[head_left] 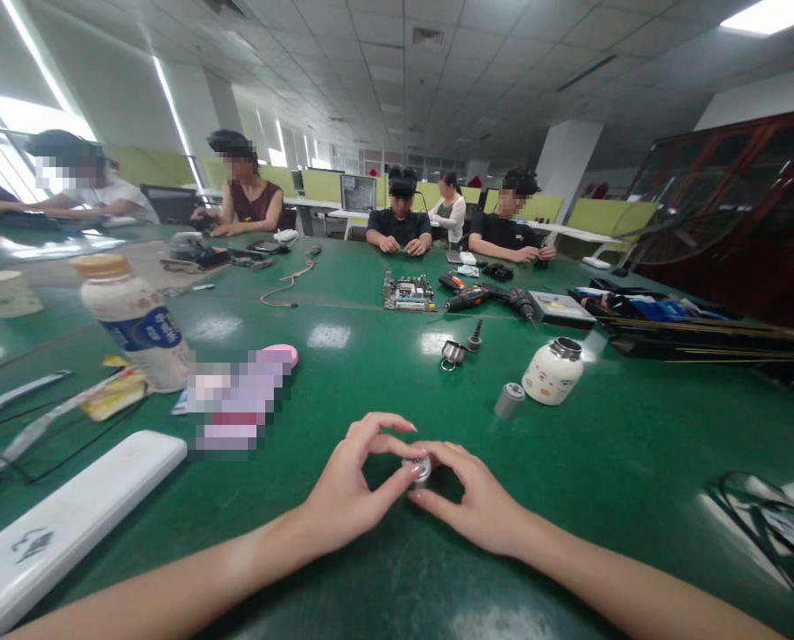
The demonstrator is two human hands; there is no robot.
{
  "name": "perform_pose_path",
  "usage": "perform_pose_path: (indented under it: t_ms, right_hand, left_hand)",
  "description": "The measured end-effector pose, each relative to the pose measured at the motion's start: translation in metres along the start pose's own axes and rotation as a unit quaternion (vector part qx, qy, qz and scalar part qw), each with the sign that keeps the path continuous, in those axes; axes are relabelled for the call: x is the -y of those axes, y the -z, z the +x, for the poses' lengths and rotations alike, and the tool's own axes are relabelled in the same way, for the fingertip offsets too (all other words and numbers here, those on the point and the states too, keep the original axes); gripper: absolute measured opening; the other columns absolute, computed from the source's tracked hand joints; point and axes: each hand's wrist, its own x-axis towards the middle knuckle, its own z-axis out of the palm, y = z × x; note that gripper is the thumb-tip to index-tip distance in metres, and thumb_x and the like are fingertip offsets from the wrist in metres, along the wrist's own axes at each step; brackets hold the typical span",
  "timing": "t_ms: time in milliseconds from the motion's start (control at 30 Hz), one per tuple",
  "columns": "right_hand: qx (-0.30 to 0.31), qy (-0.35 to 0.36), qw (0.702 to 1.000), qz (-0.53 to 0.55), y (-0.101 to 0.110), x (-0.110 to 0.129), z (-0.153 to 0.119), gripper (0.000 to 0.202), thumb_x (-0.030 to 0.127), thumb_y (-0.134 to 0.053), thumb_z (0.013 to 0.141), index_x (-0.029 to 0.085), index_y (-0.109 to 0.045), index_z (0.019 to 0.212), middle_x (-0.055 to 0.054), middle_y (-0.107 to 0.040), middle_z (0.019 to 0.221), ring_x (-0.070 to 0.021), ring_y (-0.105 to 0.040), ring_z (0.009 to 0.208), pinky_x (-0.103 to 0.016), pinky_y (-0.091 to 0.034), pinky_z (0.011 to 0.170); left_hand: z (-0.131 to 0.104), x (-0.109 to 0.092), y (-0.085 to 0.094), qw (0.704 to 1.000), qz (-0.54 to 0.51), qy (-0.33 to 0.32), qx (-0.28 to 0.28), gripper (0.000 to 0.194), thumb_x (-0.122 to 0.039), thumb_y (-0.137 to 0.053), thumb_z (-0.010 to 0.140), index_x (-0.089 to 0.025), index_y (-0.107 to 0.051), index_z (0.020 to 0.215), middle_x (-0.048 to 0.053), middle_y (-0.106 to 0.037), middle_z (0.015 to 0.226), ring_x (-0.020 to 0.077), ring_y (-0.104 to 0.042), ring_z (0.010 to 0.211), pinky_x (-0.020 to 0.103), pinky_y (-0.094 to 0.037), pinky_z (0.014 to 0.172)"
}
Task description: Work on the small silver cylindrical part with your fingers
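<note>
A small silvery round part (pixel 421 475) is between my two hands, low in the middle of the green table (pixel 343 373). My left hand (pixel 363 484) has its thumb on the part's top and its index finger arched above it. My right hand (pixel 477 498) curls round the part from the right, fingers behind and thumb in front. To the upper right stand a grey cylinder (pixel 509 401) and a cream thermos (pixel 552 372) without its lid. Farther off lie a metal cap with a ring (pixel 453 352) and a dark-tipped metal piece (pixel 475 337).
A white power strip (pixel 83 524), a bottle (pixel 136 324) and a purple item (pixel 256 391) are on the left. A circuit board (pixel 409 292) and power drills (pixel 486 296) lie ahead. Black cables (pixel 763 524) are at right. Several people sit across the table.
</note>
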Motion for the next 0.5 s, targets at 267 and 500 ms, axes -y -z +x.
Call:
perform_pose_path:
  t_ms: [267, 500]
  right_hand:
    - [0.007, -0.004, 1.0, 0.003, 0.002, 0.002, 0.001, 0.039, 0.034, -0.068, 0.088, 0.023, -0.059, 0.125, -0.007, -0.068, 0.118, -0.0241, -0.061, 0.106, -0.042, -0.046, 0.097]
    - [0.003, -0.007, 1.0, 0.002, 0.001, 0.0, 0.0, 0.04, 0.034, -0.068, 0.087, 0.024, -0.059, 0.125, -0.007, -0.068, 0.117, -0.0243, -0.062, 0.105, -0.041, -0.047, 0.094]
  left_hand:
    - [0.008, -0.006, -0.005, 0.999, 0.003, 0.014, -0.044, 0.022, -0.024, -0.071, 0.082, -0.023, -0.055, 0.097, 0.001, -0.074, 0.084, 0.0232, -0.07, 0.092, 0.04, -0.047, 0.089]
    - [0.013, -0.007, 0.0, 0.996, -0.038, -0.027, -0.078, 0.021, -0.019, -0.07, 0.083, -0.022, -0.053, 0.094, 0.0, -0.074, 0.081, 0.0189, -0.073, 0.077, 0.032, -0.054, 0.074]
